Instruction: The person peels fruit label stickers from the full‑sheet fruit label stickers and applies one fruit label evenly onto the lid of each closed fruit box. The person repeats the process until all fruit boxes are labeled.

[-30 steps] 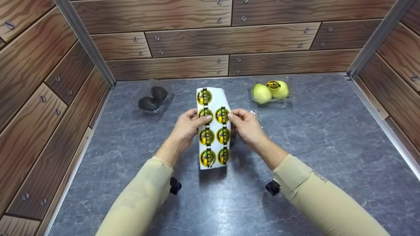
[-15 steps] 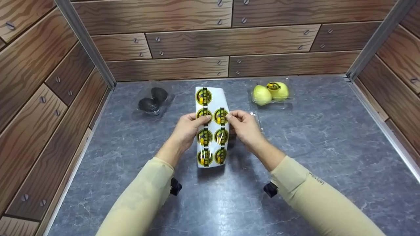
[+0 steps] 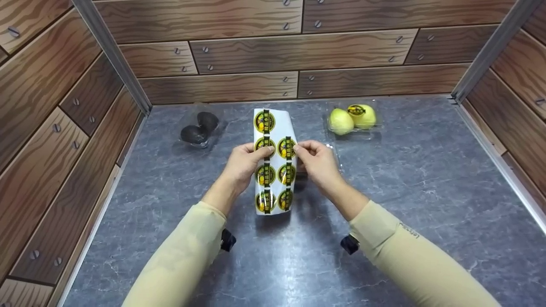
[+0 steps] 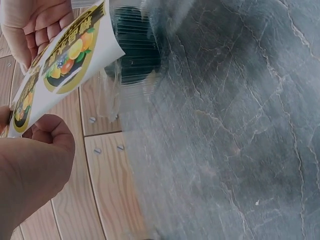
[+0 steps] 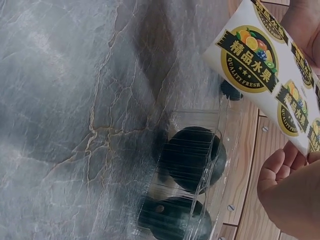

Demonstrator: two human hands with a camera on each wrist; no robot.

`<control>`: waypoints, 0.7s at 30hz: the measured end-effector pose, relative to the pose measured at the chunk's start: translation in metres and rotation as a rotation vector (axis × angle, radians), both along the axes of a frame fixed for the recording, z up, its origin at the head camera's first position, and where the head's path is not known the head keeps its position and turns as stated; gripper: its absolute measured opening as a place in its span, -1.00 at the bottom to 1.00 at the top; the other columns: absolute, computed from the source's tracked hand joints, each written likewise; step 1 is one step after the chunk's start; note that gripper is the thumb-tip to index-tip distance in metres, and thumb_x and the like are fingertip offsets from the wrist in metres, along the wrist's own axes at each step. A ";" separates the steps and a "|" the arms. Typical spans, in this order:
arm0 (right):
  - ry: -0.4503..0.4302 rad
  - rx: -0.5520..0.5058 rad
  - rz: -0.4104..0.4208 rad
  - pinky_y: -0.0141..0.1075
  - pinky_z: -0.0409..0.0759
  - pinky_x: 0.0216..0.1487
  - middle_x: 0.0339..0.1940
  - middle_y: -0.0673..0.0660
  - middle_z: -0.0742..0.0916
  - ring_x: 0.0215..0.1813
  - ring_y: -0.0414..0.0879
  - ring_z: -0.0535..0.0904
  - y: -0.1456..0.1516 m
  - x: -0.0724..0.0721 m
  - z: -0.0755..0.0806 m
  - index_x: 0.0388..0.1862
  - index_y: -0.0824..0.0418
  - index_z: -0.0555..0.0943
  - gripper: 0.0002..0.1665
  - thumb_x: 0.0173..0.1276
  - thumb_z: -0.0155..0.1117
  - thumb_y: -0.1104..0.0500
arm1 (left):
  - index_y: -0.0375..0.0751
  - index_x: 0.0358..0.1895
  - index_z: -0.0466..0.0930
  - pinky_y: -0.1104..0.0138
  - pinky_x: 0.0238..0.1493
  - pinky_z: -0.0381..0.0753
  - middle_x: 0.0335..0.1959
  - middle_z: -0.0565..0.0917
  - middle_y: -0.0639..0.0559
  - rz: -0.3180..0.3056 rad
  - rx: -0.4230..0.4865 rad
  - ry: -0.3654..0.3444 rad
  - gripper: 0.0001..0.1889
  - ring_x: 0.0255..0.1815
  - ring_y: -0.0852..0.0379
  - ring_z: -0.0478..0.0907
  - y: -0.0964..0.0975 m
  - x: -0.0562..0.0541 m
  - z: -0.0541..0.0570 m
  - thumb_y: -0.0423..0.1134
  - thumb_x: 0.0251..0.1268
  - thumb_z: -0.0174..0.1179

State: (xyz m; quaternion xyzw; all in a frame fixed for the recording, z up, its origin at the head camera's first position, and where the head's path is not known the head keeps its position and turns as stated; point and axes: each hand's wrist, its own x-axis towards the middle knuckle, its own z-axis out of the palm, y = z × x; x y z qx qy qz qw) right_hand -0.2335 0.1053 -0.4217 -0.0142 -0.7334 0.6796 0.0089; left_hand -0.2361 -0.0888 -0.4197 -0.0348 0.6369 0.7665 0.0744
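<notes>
A white sticker sheet (image 3: 275, 179) with round black-and-yellow fruit labels is held upright between both hands in the head view. My left hand (image 3: 242, 167) grips its left edge, thumb pressed on a label. At the right edge, my right hand (image 3: 319, 165) pinches the sheet beside a label; whether that label has lifted is too small to tell. The wrist views show the sheet (image 4: 70, 62) bent slightly. Beneath the hands lies a clear plastic box (image 5: 200, 116) with dark round fruits (image 5: 192, 157), mostly hidden by the sheet in the head view.
At the back left sits a clear box with two dark fruits (image 3: 195, 134). Another clear box, at the back right, holds two yellow-green fruits (image 3: 341, 121), with a round label (image 3: 356, 111) on top. Wood-patterned walls (image 3: 247, 87) enclose the grey marbled tabletop (image 3: 409, 170) on three sides.
The sheet has risen slightly in the head view, and its lower end has drifted left. My right hand has shifted a little left with it; both hands keep their hold.
</notes>
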 end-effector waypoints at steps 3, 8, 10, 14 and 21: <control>0.010 0.005 -0.016 -0.40 0.68 -0.30 -0.34 0.08 0.76 -0.34 -0.18 0.64 0.000 0.000 0.000 -0.03 0.39 0.71 -0.81 0.51 0.37 0.26 | -0.35 -0.21 0.80 0.25 -0.16 0.77 -0.22 0.83 -0.13 -0.005 -0.007 0.005 -0.89 -0.26 0.05 0.76 -0.001 0.001 0.001 -0.34 0.40 0.38; 0.074 0.026 -0.063 -0.41 0.65 -0.26 -0.33 0.10 0.76 -0.32 -0.19 0.65 0.002 -0.001 0.000 -0.03 0.40 0.72 -0.82 0.49 0.37 0.30 | -0.33 -0.25 0.81 0.24 -0.17 0.77 -0.24 0.83 -0.13 0.006 -0.018 0.016 -0.89 -0.28 0.04 0.77 -0.003 0.000 0.002 -0.34 0.40 0.37; 0.118 0.054 -0.079 -0.42 0.63 -0.22 -0.29 0.14 0.77 -0.29 -0.18 0.64 0.002 0.000 0.000 -0.05 0.41 0.73 -0.83 0.48 0.37 0.31 | -0.32 -0.26 0.80 0.24 -0.18 0.78 -0.25 0.83 -0.13 0.014 -0.021 0.018 -0.90 -0.30 0.04 0.78 -0.003 0.000 0.003 -0.35 0.39 0.37; 0.177 0.121 -0.069 -0.42 0.65 -0.13 -0.18 0.19 0.82 -0.20 -0.12 0.66 0.001 0.003 0.003 -0.03 0.39 0.76 -0.82 0.47 0.39 0.30 | -0.33 -0.26 0.80 0.24 -0.18 0.78 -0.26 0.83 -0.15 0.023 -0.021 0.017 -0.91 -0.31 0.03 0.78 -0.004 0.000 0.005 -0.36 0.38 0.38; 0.189 0.165 -0.017 -0.38 0.69 -0.07 -0.04 0.23 0.84 -0.11 -0.04 0.71 -0.006 0.007 0.008 0.02 0.31 0.80 -0.80 0.49 0.40 0.27 | -0.37 -0.21 0.79 0.25 -0.15 0.78 -0.27 0.83 -0.13 0.035 -0.027 0.021 -0.89 -0.30 0.05 0.77 -0.003 -0.001 0.009 -0.36 0.38 0.38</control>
